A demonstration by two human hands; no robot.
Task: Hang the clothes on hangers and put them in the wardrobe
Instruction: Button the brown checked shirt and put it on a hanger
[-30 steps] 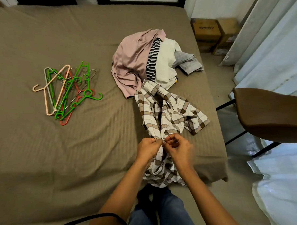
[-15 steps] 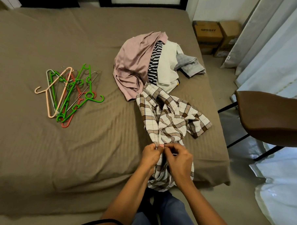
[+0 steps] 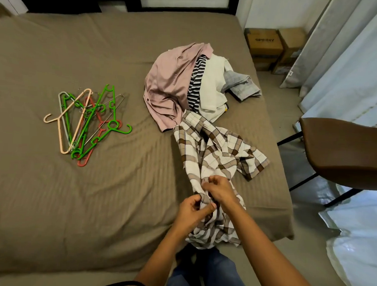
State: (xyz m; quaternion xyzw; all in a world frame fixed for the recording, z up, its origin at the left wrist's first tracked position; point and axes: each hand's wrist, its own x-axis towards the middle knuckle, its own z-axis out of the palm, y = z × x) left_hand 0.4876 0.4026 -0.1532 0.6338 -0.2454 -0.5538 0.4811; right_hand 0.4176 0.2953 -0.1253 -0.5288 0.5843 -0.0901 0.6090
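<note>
A brown-and-white checked shirt [image 3: 217,152] lies stretched across the brown bed [image 3: 72,198], its lower end hanging over the near edge. My left hand [image 3: 191,212] pinches the bunched cloth near that edge. Just above it, my right hand [image 3: 219,190] grips the same bunched fabric, fingers curled. A pile of clothes sits behind the shirt: a pink shirt [image 3: 170,86], a black-and-white striped top [image 3: 196,82], a white garment [image 3: 213,87] and a grey one [image 3: 243,87]. Several plastic hangers [image 3: 87,121], green, peach and red, lie heaped on the left of the bed.
A brown chair [image 3: 342,151] on black legs stands right of the bed. Two cardboard boxes [image 3: 271,47] sit on the floor at the far right corner. Pale curtains [image 3: 359,70] hang along the right side. No wardrobe is in view.
Both hands stay on the checked shirt. My left hand has dropped a little lower along the bunched cloth, while my right hand now sits above it.
</note>
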